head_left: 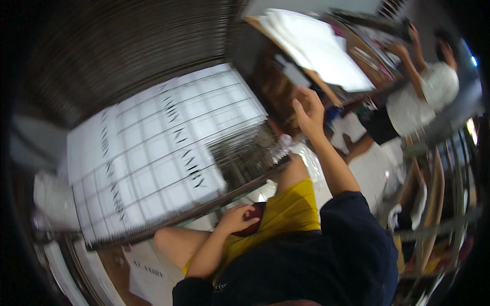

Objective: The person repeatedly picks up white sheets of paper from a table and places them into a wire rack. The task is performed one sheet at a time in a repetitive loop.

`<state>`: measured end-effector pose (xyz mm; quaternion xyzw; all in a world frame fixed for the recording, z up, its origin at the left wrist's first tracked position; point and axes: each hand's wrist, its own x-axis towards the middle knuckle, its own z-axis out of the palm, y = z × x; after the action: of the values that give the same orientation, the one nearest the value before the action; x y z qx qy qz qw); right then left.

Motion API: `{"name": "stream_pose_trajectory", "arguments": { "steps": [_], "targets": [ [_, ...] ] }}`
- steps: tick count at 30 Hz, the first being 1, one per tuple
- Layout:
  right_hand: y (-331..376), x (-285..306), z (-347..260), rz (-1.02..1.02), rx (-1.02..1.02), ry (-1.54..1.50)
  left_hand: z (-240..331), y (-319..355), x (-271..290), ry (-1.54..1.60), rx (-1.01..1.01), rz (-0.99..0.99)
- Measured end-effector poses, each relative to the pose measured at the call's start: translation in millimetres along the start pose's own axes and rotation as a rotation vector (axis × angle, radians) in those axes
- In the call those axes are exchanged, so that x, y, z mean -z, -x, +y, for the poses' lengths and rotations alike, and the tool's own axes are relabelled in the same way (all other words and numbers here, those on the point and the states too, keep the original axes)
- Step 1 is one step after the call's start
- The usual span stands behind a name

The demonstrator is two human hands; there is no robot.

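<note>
My left hand (236,219) lies in my lap, its fingers curled over a dark red rounded thing (253,224) whose exact kind I cannot make out. My right hand (310,113) is raised to the right, near the rack's far right corner. Its fingers are loosely bent, the thumb stands apart, and nothing shows in it. In front of me, white sheets with black lettering (148,153) lie flat on a wire-grid rack (245,153). Part of the bare mesh shows at the rack's right side.
Dark raised racks (138,46) stand behind the sheets. A table with white paper (316,48) is at the upper right, where a person in a white shirt (421,99) works. Metal railings (454,178) stand at right. Another printed sheet (145,270) lies below the rack.
</note>
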<state>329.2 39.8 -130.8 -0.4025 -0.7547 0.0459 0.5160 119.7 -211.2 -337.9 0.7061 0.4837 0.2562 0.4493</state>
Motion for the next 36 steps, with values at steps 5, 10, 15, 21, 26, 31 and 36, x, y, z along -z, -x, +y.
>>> {"name": "stream_pose_trajectory", "arguments": {
  "steps": [5,10,15,21,26,31,36],
  "targets": [
    [-3.7,100.8,86.3,0.309,0.012,0.493,34.5,4.8,-9.5,-0.077,0.108,-0.046],
    [6.8,136.5,161.8,0.274,-0.266,0.222,59.0,6.2,-20.6,0.023,0.294,-0.089],
    [-28.8,175.7,222.9,0.561,-0.616,-0.389,6.1,27.5,-55.2,0.312,0.335,0.137],
    [-76.1,225.0,270.6,0.670,-0.873,-0.866,37.1,32.9,-46.7,0.296,0.409,0.340],
    [-105.0,238.1,289.9,0.759,-0.900,-1.118,51.6,25.9,-43.3,0.375,0.393,0.392],
    [-116.5,228.2,285.6,0.734,-0.882,-1.279,65.1,14.0,-37.2,0.320,0.365,0.356],
    [-105.9,219.4,332.5,0.780,-1.067,-1.198,87.5,-12.0,-31.0,0.341,0.342,0.289]
  ]
}}
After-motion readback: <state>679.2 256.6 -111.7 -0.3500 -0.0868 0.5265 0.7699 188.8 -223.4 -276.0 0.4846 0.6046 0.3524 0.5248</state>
